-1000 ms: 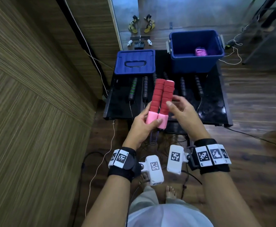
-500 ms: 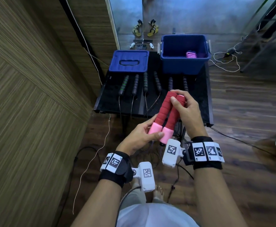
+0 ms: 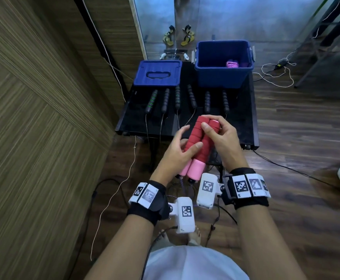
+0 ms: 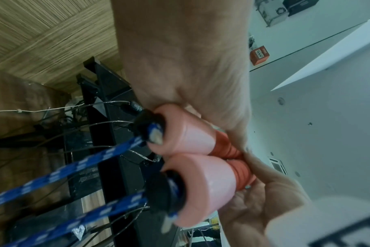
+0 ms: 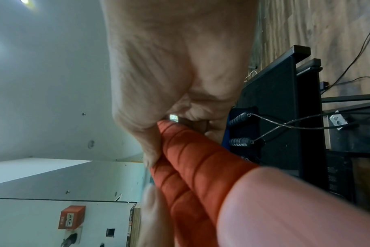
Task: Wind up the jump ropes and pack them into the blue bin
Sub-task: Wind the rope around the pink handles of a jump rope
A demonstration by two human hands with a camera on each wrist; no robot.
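The right hand is curled round the far tips of the two red ribbed foam jump-rope handles with pale pink end caps, thumb pressed on top, while the left hand cradles the same pair lower down, thumb laid across the foam and fingers only loosely bent beneath. The handles lie side by side, touching, tilted away from the body. From the black collars at the pink ends a blue-and-white braided rope runs out in two strands and hangs toward the floor, not yet wound. Beyond the hands stands a black low table, carrying six black ribbed rope handles in a row with thin wire cords trailing over the near edge, a flat blue plastic lid at far left and the open blue plastic bin at far right, a pink wound bundle already inside. The likely trouble is that the loose strands catch on the cords dangling off the table edge, or that the handles slide apart under the slack left-hand hold once winding starts.
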